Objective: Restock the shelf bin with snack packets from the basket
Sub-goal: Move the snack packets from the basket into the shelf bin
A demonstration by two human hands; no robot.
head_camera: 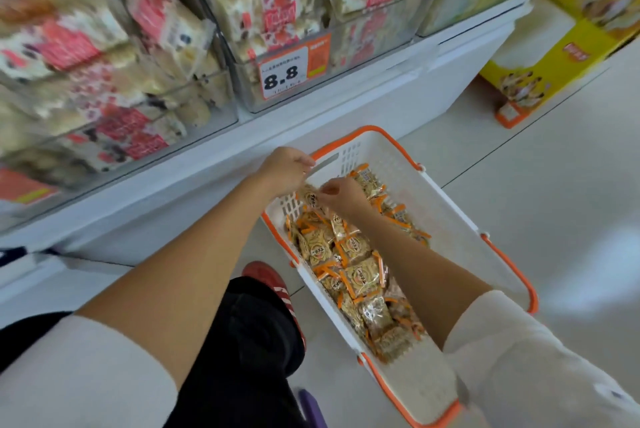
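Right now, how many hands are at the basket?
2. The left hand is over the basket's far corner, its grip hidden; the right hand, just beside it, pinches a packet above the pile.

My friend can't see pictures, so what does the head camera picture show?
Two hands reach into a white-and-orange basket of snack packets on the floor: the right hand pinches one packet, the left hand close beside it. Above stand clear shelf bins of pink-labelled packs, with a price tag reading 8.8.

"8.8" — black digits on the white price tag (284, 73) — clear bin (363, 56) front.
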